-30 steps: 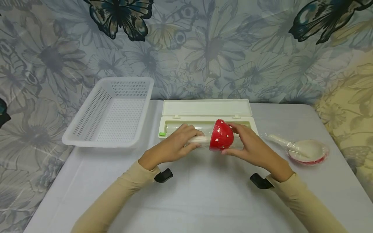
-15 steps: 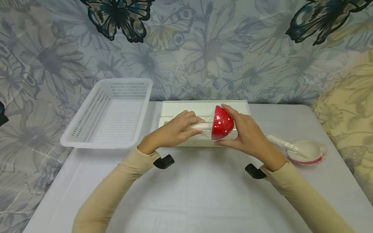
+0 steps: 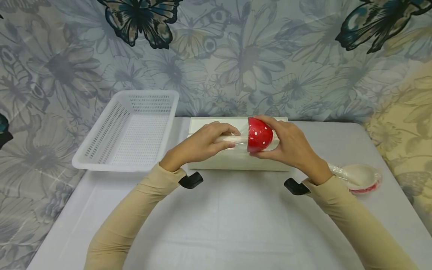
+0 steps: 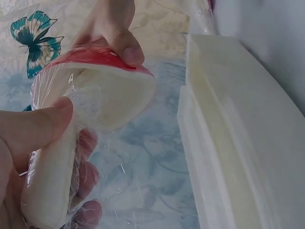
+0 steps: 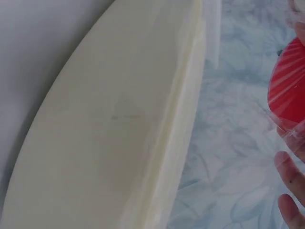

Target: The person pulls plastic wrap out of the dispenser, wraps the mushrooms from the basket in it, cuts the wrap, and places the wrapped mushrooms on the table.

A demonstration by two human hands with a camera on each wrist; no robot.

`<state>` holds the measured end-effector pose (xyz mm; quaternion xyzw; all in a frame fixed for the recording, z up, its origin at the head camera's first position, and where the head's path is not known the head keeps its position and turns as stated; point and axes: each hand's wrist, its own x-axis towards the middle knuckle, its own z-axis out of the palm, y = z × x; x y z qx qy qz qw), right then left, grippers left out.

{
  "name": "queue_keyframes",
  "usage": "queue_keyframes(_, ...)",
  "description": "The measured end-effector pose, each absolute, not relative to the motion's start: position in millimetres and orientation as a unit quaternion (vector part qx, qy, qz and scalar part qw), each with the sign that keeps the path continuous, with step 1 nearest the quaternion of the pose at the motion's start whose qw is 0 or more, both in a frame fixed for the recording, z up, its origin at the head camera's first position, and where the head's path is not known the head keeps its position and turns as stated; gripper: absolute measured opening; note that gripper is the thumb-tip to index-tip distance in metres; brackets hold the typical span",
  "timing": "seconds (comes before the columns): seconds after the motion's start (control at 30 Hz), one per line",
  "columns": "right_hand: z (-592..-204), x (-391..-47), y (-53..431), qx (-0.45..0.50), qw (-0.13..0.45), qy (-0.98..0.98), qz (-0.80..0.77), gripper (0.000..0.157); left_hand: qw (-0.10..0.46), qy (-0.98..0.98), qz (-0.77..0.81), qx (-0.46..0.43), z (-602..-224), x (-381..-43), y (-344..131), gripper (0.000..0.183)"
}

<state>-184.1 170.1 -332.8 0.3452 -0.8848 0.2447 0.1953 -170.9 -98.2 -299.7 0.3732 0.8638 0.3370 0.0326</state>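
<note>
A red, white-dotted ladle with a white handle lies sideways between both hands, wrapped in clear plastic. My left hand grips its handle; the left wrist view shows the thumb along the wrapped handle and the fingers curled beneath. My right hand holds the rounded red bowl from the right, thumb at its near edge. The ladle's pale hollow inside faces the left hand. Directly under the hands is a long white box, its inside mostly hidden by the hands and ladle.
A white perforated basket stands at the left back of the white-covered table. A second plastic-wrapped ladle, white inside with a red edge, lies on the right, partly behind the right forearm. A floral cloth hangs behind the table.
Both hands have moved up and away from the table's near side with the ladle. The box's front wall now shows below the hands, and its inside is covered from view.
</note>
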Motion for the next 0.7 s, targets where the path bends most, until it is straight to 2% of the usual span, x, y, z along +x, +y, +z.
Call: queue_keyframes(0.7,-301.3,-181.9,167.5,0.359,0.252,-0.866,0.239,0.094,-0.031,0.844,0.338,0.415,-275.6,-167.1,-102.8,0.030)
